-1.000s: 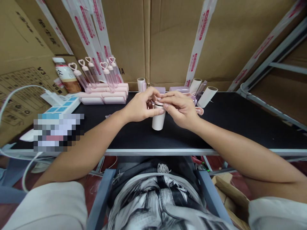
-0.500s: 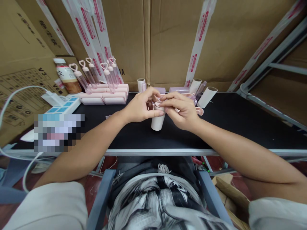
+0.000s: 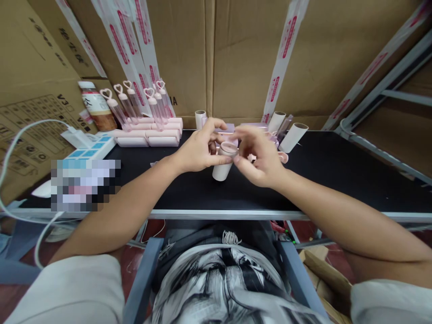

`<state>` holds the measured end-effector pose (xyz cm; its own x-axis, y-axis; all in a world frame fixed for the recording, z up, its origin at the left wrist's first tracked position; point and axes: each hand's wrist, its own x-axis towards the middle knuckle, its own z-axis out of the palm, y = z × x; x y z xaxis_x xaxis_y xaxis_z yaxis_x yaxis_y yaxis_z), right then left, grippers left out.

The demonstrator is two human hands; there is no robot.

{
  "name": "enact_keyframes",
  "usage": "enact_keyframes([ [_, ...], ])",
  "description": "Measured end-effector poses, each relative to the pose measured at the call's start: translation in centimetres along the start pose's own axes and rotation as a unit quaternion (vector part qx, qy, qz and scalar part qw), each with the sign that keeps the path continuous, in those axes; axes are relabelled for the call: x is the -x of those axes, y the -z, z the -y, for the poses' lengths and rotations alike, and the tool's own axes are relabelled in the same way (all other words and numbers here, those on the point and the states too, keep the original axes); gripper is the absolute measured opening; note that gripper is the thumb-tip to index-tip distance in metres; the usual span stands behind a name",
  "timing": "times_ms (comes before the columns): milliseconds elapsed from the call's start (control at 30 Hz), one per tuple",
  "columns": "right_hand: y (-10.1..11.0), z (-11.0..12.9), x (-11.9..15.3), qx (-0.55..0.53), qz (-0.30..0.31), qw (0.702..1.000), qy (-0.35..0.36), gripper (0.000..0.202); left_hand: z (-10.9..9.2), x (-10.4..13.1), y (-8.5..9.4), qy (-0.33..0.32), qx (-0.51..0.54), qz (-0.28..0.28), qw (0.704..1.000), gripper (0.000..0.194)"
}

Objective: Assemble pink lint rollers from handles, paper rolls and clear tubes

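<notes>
My left hand (image 3: 204,146) is closed around the upper part of a white cardboard tube (image 3: 221,173), thumb across its near side. The tube leans a little over the black table, and its round top end (image 3: 229,147) faces up with a pinkish inside or cap; which of these I cannot tell. Just right of that rim is my right hand (image 3: 258,155), its fingers blurred and apart from the thumb, with nothing visible between them. Behind both hands lie pale purple pieces (image 3: 253,127), partly hidden, and a pink heart-shaped loop (image 3: 283,157).
White tubes (image 3: 293,138) stand or lean at the back right. To the left, clear wands with pink heart tops (image 3: 155,108) rise above stacked pink tubes (image 3: 164,141). A drink bottle (image 3: 97,108), a power strip (image 3: 89,150) and a white cable (image 3: 6,148) are farther left. Cardboard (image 3: 243,58) walls the back.
My right hand has lifted off the tube's rim, its fingers spreading away from the thumb and uncovering the top end. My left hand keeps hold of the tube.
</notes>
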<state>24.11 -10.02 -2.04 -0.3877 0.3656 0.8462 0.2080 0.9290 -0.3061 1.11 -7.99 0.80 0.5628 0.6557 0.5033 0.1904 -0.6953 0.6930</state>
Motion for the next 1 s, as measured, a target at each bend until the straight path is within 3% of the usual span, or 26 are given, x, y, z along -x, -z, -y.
enact_keyframes([
  [67,0.1,0.2,-0.1,-0.006,0.066,0.998,0.001,0.057,0.0,0.0,-0.1,-0.001,0.002,0.007,1.000,0.069],
  [100,0.1,0.2,-0.1,-0.010,0.071,0.997,0.003,0.057,0.0,0.0,-0.1,0.000,0.004,0.007,1.000,0.070],
  [233,0.2,0.0,0.0,-0.032,-0.024,0.999,0.000,0.055,-0.6,0.0,0.5,0.029,0.014,-0.038,0.999,0.069],
  [333,0.0,-0.7,-0.1,-0.032,-0.078,0.995,-0.045,0.043,-1.1,-0.3,1.6,0.043,0.003,-0.123,0.991,0.055],
  [400,-0.4,-1.4,-0.2,-0.012,-0.033,0.996,-0.079,0.031,-1.2,-0.6,2.5,0.044,0.000,-0.192,0.980,0.042],
  [467,-0.8,-1.9,-0.2,0.028,0.063,0.992,-0.106,0.023,-0.9,-1.1,3.1,0.055,0.006,-0.244,0.968,0.038],
  [567,-1.6,-2.3,-0.1,0.073,0.193,0.969,-0.135,0.030,-0.3,-1.6,3.4,0.080,0.026,-0.286,0.955,0.039],
  [633,-2.0,-2.3,0.0,0.086,0.241,0.956,-0.147,0.035,0.1,-1.7,3.2,0.093,0.034,-0.302,0.948,0.038],
  [767,-2.0,-2.0,0.1,0.100,0.275,0.944,-0.149,0.035,0.4,-1.7,3.0,0.102,0.040,-0.311,0.944,0.034],
  [900,-1.9,-1.9,0.1,0.124,0.249,0.950,-0.144,0.025,0.3,-1.8,3.0,0.105,0.052,-0.319,0.940,0.035],
  [1000,-2.1,-2.1,0.3,0.147,0.238,0.950,-0.140,0.034,0.1,-2.0,3.0,0.124,0.068,-0.329,0.934,0.034],
])
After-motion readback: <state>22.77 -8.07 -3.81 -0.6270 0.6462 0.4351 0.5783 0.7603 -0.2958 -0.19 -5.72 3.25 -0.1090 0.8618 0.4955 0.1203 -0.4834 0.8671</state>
